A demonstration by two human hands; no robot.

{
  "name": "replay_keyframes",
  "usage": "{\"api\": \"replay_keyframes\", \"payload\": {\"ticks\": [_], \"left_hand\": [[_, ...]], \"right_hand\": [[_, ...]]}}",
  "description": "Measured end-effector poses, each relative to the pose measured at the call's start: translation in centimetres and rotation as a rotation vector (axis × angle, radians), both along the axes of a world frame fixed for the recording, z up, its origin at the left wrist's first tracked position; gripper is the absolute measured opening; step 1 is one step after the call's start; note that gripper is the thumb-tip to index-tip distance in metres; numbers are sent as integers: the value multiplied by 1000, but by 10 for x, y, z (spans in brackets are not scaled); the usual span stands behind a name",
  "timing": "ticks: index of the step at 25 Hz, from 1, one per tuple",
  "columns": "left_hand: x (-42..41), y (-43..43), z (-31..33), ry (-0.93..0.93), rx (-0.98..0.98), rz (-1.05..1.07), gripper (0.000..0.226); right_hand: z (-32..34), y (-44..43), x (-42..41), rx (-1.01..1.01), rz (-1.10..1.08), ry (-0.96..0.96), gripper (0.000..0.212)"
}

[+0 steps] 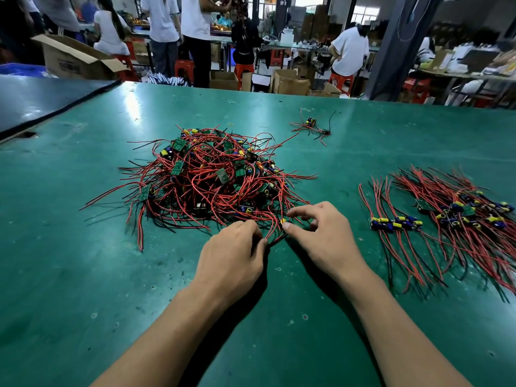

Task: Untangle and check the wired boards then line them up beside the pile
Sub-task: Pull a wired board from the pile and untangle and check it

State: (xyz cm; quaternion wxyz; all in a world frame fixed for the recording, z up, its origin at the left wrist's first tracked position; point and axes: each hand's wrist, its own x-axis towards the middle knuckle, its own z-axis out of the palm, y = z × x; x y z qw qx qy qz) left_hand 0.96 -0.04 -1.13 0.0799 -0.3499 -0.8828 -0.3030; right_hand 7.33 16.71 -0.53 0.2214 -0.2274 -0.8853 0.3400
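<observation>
A tangled pile (pixel 212 174) of small green boards with red and black wires lies in the middle of the green table (pixel 83 275). At its near edge my right hand (pixel 321 236) pinches one small board (pixel 282 221) with a yellow part between thumb and forefinger. My left hand (pixel 234 247) pinches that board's red and black wires (pixel 275 238) just below it. To the right, sorted boards (pixel 396 222) lie side by side with their wires running toward me, next to a denser batch (pixel 469 210).
Two separate wired boards (pixel 312 125) lie alone at the far middle of the table. A dark mat (pixel 42 99) covers the far left. Beyond the table's far edge are cardboard boxes (pixel 75 58), red stools and several people at other benches.
</observation>
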Motion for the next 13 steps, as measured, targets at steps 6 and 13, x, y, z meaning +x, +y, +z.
{"api": "replay_keyframes", "payload": {"ticks": [6,13], "left_hand": [[1,0,2,-28,69,30,16],[0,-1,4,-100,165,126,18]], "right_hand": [[0,-4,-2,41,7,-125,17],[11,9,2,-230,-188,297,16]]}}
